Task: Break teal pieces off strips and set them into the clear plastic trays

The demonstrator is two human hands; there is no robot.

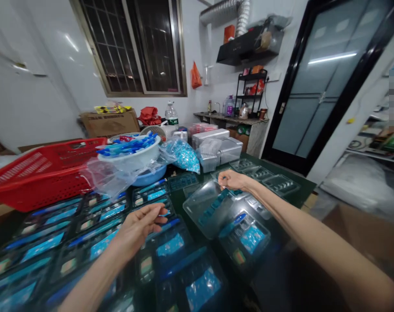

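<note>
Clear plastic blister tray [210,210] is held tilted up near the middle of the dark green table top [301,188], with its far edge taken by the right hand [232,180]. The fingers [223,177] of that hand are curled closed over the rim, so the grip is nearly shut on the plastic edge. The left hand [140,229] is held wide open, its fingers [157,219] spread and slightly curved, and nothing is grasped by it. It is poised just above filled blister packs [170,245], though whether they are touched cannot be told. These packs, each showing a blue item and a turquoise card, are laid in close rows across the near left of the table. One more filled pack [249,236] is placed just below the tilted tray, toward the right. Ribbed clear trays [265,174] are spread along the far right of the table. At the far left, a red plastic basket [43,173] is set at a tilt beside a white basin [128,158] of blue-handled items, and a bag of blue pieces [183,155] is placed next to the basin.
</note>
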